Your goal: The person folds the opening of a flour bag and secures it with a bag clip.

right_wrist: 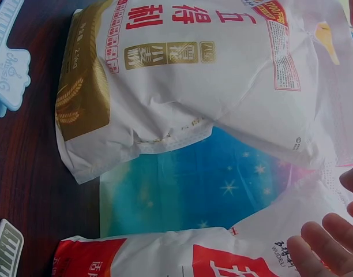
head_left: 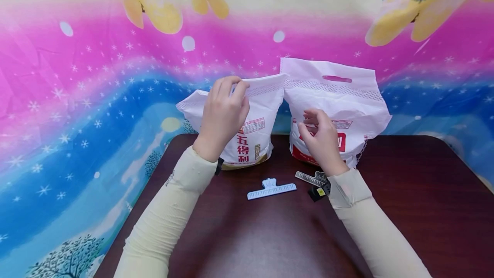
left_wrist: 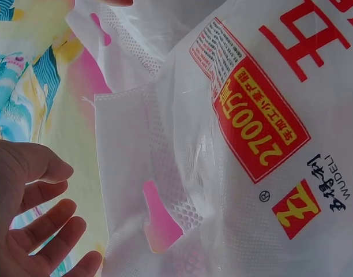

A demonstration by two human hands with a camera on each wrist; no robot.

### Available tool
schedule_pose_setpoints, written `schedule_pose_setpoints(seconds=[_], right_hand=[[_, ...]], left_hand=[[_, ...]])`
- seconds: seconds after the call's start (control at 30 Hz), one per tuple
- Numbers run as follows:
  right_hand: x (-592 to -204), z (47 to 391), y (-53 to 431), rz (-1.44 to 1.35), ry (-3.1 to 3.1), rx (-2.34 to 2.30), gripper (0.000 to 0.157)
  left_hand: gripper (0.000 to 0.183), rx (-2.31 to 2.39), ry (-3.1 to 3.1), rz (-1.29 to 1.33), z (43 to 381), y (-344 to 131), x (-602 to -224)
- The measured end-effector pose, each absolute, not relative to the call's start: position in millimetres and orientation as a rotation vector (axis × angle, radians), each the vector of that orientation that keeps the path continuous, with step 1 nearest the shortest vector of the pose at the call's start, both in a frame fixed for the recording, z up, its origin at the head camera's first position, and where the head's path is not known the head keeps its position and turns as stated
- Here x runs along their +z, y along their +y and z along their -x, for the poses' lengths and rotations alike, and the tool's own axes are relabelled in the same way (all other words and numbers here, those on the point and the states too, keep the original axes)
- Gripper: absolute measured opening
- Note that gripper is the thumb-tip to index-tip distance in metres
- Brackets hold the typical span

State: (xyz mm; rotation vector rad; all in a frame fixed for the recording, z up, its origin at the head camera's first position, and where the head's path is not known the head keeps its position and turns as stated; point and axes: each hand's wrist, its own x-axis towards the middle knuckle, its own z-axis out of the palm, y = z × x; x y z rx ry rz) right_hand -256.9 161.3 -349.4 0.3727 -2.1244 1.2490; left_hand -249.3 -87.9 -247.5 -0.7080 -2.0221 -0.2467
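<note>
White gold-based bag [head_left: 259, 130]: upright on the dark surface [head_left: 270, 222]; top edge runs sideways.
Left hand [head_left: 225, 113]: nearer of the two, just beside that edge, which extends rightward; fingers loosely bent, grasping nothing.
Right hand [head_left: 322, 140]: before the red-printed bag [head_left: 337, 100]; fingers relaxed, released.
Blue clip [head_left: 272, 189]: before the bags, long axis sideways.

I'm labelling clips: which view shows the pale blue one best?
The head view: the pale blue clip lies whole and uncovered on the table. The right wrist view shows only part, cut off by the edge; the left wrist view shows none.
</note>
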Motion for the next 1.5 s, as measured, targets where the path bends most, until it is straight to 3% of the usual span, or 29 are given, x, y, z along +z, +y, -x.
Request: schedule_pose_setpoints(seconds=[1.5], right_hand=[[-328.9, 286.1, 134.4, -0.434, -2.332, 1.621, 0.057]], left_hand=[[0.035, -0.175, -2.2, 0.656, 258.1, -84.2, -228.3]])
